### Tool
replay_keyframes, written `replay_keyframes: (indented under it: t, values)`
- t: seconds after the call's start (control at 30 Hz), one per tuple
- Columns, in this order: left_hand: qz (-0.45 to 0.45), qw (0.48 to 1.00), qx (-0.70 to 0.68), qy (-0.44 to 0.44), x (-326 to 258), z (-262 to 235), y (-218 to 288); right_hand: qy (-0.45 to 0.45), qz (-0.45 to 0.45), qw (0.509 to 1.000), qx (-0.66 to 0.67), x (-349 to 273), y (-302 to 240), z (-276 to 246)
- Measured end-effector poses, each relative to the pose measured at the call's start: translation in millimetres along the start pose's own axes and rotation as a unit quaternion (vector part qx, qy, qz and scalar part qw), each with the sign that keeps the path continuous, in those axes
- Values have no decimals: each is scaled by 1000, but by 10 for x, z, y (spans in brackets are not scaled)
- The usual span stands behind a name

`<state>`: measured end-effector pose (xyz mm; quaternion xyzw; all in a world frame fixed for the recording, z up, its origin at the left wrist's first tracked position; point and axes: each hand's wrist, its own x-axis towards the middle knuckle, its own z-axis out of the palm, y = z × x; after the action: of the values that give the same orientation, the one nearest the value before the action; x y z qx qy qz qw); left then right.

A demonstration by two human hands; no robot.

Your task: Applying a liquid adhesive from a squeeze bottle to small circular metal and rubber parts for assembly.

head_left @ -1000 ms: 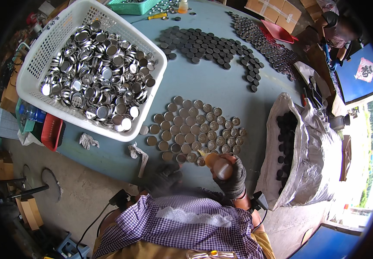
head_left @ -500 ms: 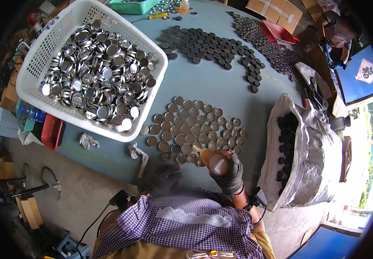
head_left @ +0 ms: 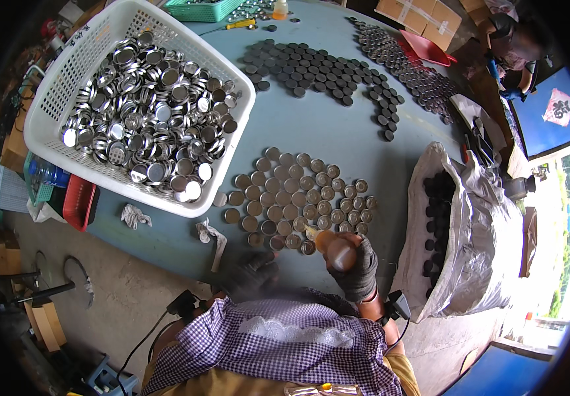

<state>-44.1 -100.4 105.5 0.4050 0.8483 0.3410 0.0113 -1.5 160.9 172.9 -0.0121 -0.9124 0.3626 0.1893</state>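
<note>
My right hand [head_left: 359, 272], in a dark grey glove with bare fingertips, is wrapped round a squeeze bottle [head_left: 342, 254] of amber liquid. Its pale nozzle [head_left: 311, 231] tilts down over the near edge of a patch of shallow round metal caps [head_left: 274, 213] lying flat on the table. The caps at the patch's right side show a ringed inside, while those at the left look plain. Close to the near left caps is my left hand [head_left: 252, 272], also gloved; it is dark and smeared, so its fingers cannot be made out.
A white plastic basket [head_left: 230, 149] heaped with metal caps stands at the left. Rows of black discs [head_left: 318, 69] lie farther back on the blue-grey table [head_left: 311, 125]. At the right is a silvery sack [head_left: 476, 244] holding black pieces. A red dustpan [head_left: 427, 47] and a person [head_left: 512, 49] are beyond.
My right hand has shifted slightly right and nearer to me, carrying the squeeze bottle, so the nozzle now points over different caps. My left hand stays about where it was.
</note>
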Motion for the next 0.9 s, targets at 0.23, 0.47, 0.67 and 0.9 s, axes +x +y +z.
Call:
replay_keyframes:
  t: [0.23, 0.47, 0.67, 0.9]
  values:
    - [12, 1000, -3, 1, -21, 36, -53, -24, -10, 998, 50, 2, -79, -11]
    - [12, 1000, 16, 15, -71, 97, -78, -26, -2, 1000, 14, 64, -46, 59]
    - [6, 1000, -2, 2, -79, 105, -84, -24, 8, 1000, 15, 95, -43, 43]
    - [-3, 1000, -6, -19, -84, 94, -76, -16, 23, 999, 18, 50, -44, 35]
